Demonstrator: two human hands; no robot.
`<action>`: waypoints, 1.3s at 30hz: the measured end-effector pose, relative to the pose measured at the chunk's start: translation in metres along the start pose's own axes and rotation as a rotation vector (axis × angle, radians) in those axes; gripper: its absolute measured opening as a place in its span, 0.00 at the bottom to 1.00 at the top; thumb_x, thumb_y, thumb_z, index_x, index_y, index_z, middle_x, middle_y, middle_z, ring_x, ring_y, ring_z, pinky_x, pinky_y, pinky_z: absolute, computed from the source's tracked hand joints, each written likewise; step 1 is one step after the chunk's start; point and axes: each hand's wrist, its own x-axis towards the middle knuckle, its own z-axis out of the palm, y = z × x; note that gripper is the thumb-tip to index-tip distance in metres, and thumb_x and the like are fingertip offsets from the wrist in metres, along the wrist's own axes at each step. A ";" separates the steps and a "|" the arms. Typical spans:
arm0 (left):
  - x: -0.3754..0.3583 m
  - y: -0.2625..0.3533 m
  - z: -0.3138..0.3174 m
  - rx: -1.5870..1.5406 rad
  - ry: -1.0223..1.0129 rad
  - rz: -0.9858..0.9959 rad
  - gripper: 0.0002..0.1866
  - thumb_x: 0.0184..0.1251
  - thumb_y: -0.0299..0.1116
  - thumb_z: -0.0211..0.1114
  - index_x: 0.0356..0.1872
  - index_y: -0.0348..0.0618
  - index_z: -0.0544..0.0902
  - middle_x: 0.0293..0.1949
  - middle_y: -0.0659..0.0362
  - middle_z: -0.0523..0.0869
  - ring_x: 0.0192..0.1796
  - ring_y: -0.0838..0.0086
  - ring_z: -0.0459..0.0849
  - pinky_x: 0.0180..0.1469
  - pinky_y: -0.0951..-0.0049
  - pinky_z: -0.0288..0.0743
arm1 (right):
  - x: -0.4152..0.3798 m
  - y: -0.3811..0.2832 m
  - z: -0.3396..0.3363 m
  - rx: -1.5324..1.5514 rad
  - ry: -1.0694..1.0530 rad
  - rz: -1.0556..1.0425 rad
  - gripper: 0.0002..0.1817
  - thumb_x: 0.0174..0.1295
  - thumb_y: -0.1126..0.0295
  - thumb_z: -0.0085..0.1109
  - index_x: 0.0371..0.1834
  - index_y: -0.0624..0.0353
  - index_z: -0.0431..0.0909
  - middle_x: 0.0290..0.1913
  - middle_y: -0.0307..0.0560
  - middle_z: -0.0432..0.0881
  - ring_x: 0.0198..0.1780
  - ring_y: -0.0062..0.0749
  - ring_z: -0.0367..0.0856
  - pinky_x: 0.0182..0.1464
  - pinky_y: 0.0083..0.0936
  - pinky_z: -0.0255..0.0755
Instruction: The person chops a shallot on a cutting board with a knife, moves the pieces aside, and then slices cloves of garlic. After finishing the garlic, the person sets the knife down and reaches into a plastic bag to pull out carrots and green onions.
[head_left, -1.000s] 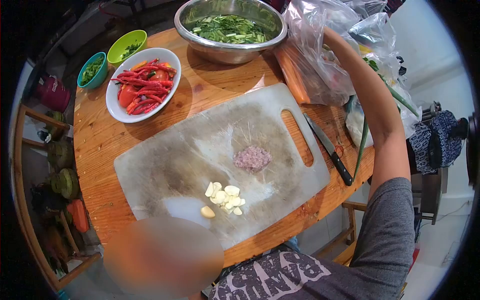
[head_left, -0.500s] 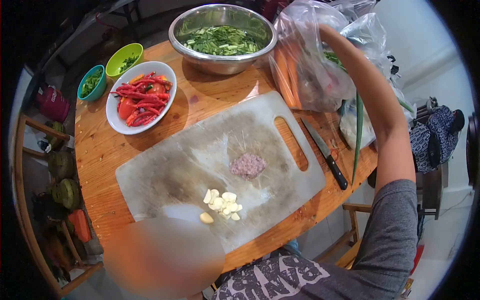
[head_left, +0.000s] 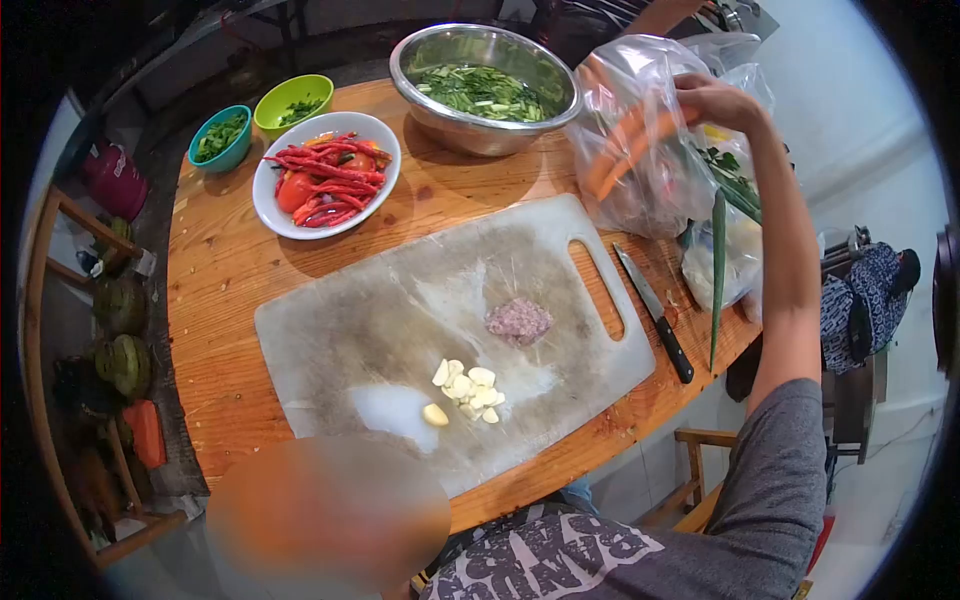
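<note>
My right hand (head_left: pixel 718 102) is at the mouth of a clear plastic bag (head_left: pixel 665 190), its fingers closed on the upper end of a carrot (head_left: pixel 640 140). The carrots slant down to the left inside the bag. Green leaves (head_left: pixel 735 180) and a long green stalk (head_left: pixel 718 270) hang beside my forearm. My left hand is out of view. A worn white cutting board (head_left: pixel 390 290) carries peeled garlic cloves (head_left: pixel 468 388) and a small heap of minced purplish shallot or onion (head_left: pixel 518 322). Right of the board lies a black-handled knife (head_left: pixel 655 312).
A steel bowl (head_left: pixel 485 135) of cut greens stands at the back. Further left are a white bowl (head_left: pixel 265 210) of red chillies and tomatoes, a lime-green bowl (head_left: pixel 262 115) and a teal bowl (head_left: pixel 238 155) with chopped herbs. Another person's arm (head_left: pixel 660 15) shows at the top.
My right hand, hidden behind the bag before, now shows at its mouth. The carrots have swung from nearly upright to a slant. The view has shifted slightly.
</note>
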 end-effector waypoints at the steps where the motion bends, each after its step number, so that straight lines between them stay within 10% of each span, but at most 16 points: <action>1: 0.001 0.001 -0.001 0.010 -0.003 0.003 0.29 0.66 0.28 0.63 0.68 0.32 0.70 0.72 0.42 0.66 0.76 0.49 0.63 0.76 0.47 0.58 | -0.020 -0.023 -0.004 -0.104 -0.008 -0.030 0.25 0.70 0.53 0.62 0.61 0.60 0.82 0.46 0.36 0.85 0.43 0.17 0.81 0.41 0.18 0.77; 9: 0.001 0.004 0.000 0.010 -0.009 0.009 0.27 0.67 0.26 0.62 0.67 0.32 0.70 0.73 0.42 0.65 0.76 0.50 0.64 0.76 0.48 0.59 | -0.129 -0.021 -0.118 -0.336 0.705 -0.390 0.25 0.76 0.51 0.57 0.66 0.58 0.80 0.49 0.33 0.87 0.43 0.16 0.81 0.43 0.18 0.76; 11: 0.001 0.002 0.000 0.036 0.000 0.036 0.27 0.68 0.26 0.62 0.67 0.31 0.70 0.73 0.44 0.65 0.76 0.51 0.65 0.75 0.49 0.62 | -0.152 -0.119 -0.016 -0.251 1.048 -0.471 0.19 0.74 0.56 0.60 0.55 0.59 0.84 0.40 0.39 0.88 0.36 0.24 0.84 0.38 0.23 0.79; 17: 0.005 0.009 0.007 -0.170 0.075 -0.098 0.25 0.66 0.30 0.64 0.63 0.33 0.74 0.70 0.42 0.68 0.74 0.47 0.66 0.73 0.45 0.62 | -0.071 -0.120 0.018 0.358 0.715 -0.729 0.24 0.81 0.50 0.46 0.58 0.58 0.82 0.48 0.42 0.85 0.44 0.25 0.83 0.52 0.24 0.80; 25: 0.002 0.004 0.006 -0.080 0.105 -0.054 0.24 0.65 0.28 0.64 0.62 0.33 0.75 0.71 0.44 0.68 0.75 0.48 0.65 0.74 0.45 0.58 | 0.051 -0.159 0.100 1.372 0.453 -0.641 0.16 0.80 0.62 0.49 0.54 0.58 0.85 0.52 0.45 0.84 0.50 0.30 0.81 0.47 0.30 0.80; 39: 0.002 0.009 0.002 0.003 0.045 -0.055 0.24 0.63 0.23 0.64 0.62 0.35 0.76 0.72 0.46 0.68 0.77 0.51 0.63 0.77 0.46 0.57 | 0.073 -0.135 0.098 1.321 0.332 -0.531 0.16 0.80 0.64 0.48 0.56 0.59 0.84 0.56 0.46 0.83 0.55 0.31 0.81 0.54 0.29 0.80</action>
